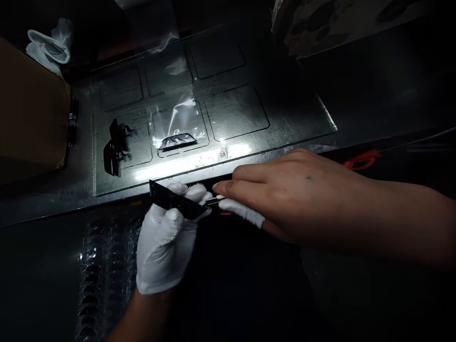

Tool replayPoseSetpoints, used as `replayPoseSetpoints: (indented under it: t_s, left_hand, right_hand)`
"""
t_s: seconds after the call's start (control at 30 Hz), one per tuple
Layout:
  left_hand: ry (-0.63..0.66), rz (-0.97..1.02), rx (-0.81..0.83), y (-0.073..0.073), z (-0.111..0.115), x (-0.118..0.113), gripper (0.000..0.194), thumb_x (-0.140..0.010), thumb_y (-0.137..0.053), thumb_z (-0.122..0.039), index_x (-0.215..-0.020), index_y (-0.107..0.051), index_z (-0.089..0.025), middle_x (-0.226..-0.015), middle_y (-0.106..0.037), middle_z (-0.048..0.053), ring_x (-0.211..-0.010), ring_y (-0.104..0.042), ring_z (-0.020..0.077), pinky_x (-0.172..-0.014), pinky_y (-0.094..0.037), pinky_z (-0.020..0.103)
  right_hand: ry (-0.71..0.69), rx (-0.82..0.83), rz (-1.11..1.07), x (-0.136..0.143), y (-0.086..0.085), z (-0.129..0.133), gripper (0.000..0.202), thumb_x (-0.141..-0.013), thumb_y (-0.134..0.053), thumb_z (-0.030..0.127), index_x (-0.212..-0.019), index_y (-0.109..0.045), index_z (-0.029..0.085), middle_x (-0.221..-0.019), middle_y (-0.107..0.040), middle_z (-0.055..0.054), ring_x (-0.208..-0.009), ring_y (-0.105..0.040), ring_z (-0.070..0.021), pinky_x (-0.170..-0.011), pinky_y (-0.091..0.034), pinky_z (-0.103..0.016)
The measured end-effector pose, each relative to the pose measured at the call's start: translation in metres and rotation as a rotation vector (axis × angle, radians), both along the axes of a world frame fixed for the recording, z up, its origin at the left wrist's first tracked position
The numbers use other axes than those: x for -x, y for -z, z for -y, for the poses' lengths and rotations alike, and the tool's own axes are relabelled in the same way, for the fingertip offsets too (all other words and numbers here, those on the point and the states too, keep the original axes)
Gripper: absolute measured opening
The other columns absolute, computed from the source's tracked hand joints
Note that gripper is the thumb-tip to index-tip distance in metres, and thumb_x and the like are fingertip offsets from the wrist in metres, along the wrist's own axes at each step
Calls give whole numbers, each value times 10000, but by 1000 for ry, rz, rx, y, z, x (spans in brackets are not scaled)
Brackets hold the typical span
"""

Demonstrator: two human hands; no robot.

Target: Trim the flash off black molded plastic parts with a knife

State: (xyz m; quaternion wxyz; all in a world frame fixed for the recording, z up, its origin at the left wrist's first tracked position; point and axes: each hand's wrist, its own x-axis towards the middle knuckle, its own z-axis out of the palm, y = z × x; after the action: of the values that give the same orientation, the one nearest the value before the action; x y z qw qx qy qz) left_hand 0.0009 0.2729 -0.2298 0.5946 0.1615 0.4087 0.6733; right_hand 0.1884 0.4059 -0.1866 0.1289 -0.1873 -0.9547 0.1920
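In a white glove, my left hand (166,247) grips a long, black, tapered plastic part (176,202) between thumb and fingers, tilted down to the right. My right hand (281,190), bare except for a white cover on the thumb, pinches a slim tool with a thin metal tip (213,201). That tip meets or nearly meets the part's right end; actual contact cannot be made out. Most of the tool is hidden by my fingers. Beyond them, a similar black part (178,141) lies on a clear plastic bag (181,116).
Small black pieces (111,156) rest at the left of the metal-looking sheet (235,111). A cardboard box (32,114) bounds the left side. Below it, a clear tray (89,285) carries rows of dark parts. Something red (361,160) lies behind my right wrist.
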Motion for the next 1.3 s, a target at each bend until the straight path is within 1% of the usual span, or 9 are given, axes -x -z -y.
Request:
replayPoseSetpoints:
  t_s: [0.1,0.3,0.47,0.6,0.8,1.0,1.1,1.2,1.3]
  left_hand:
    - [1,-15,6,0,0,0,201,-936,-757,-290,-1134,-742,-259,-1107,-788,14,-1066,-731,174,-1022,-580,309]
    - [28,-58,3,4,2,6,193,-961,-726,-292,-1146,-738,-241,-1132,-784,28,-1064,-738,187,-976,-605,303]
    - [14,-94,-27,10,4,10,211,-958,-728,-300,-1161,-734,-245,-1132,-778,39,-1054,-744,193,-945,-622,296]
    - [-32,-136,-80,10,4,8,221,-935,-759,-314,-1146,-743,-249,-1109,-777,30,-1049,-744,192,-1001,-610,331]
    - [-157,-315,-148,10,5,5,236,-904,-795,-279,-1135,-759,-254,-1083,-786,16,-1056,-740,184,-1040,-599,350]
    - [-170,-384,-110,12,7,5,252,-879,-821,-288,-1118,-760,-239,-1074,-776,25,-1071,-730,197,-1081,-572,387]
    - [-168,-310,-104,13,7,6,249,-877,-823,-282,-1114,-757,-244,-1083,-769,24,-1092,-720,195,-1092,-560,381]
    - [-127,-85,-104,12,5,8,249,-889,-809,-300,-1129,-746,-286,-1102,-761,9,-1075,-724,186,-981,-615,318]
    - [-68,127,-114,10,3,10,252,-892,-806,-323,-1131,-728,-308,-1078,-743,-16,-1038,-721,165,-893,-637,270]
  right_hand:
    - [-87,-60,103,2,-4,0,268,-918,-618,158,-1125,-759,255,-921,-772,-44,-680,-661,-207,-541,-383,-347]
    - [-96,-155,158,3,-4,3,247,-931,-564,142,-1077,-746,221,-845,-749,-26,-619,-628,-179,-522,-310,-314]
    - [-120,-235,237,6,-4,6,263,-928,-553,156,-1119,-727,203,-863,-751,-17,-591,-632,-177,-492,-248,-287]
    - [-94,-236,240,11,-5,8,288,-918,-557,187,-1154,-720,214,-899,-766,-21,-586,-631,-178,-487,-267,-294]
    - [-64,-223,235,14,-8,11,274,-863,-589,166,-1096,-727,205,-876,-762,-20,-554,-611,-169,-480,-245,-293]
    - [-66,-208,187,16,-9,19,291,-855,-566,133,-1079,-738,200,-823,-739,-15,-537,-586,-163,-460,-238,-303]
    - [-76,-172,164,12,-10,17,376,-855,-545,107,-1167,-729,209,-869,-751,-19,-590,-631,-172,-465,-318,-292]
    - [-31,-122,52,-2,-3,-3,452,-910,-519,126,-1326,-673,211,-1053,-764,-33,-808,-718,-207,-587,-491,-304]
    - [189,-166,-49,-24,20,-40,466,-973,-515,196,-1423,-628,242,-1188,-733,-39,-996,-719,-227,-742,-559,-335]
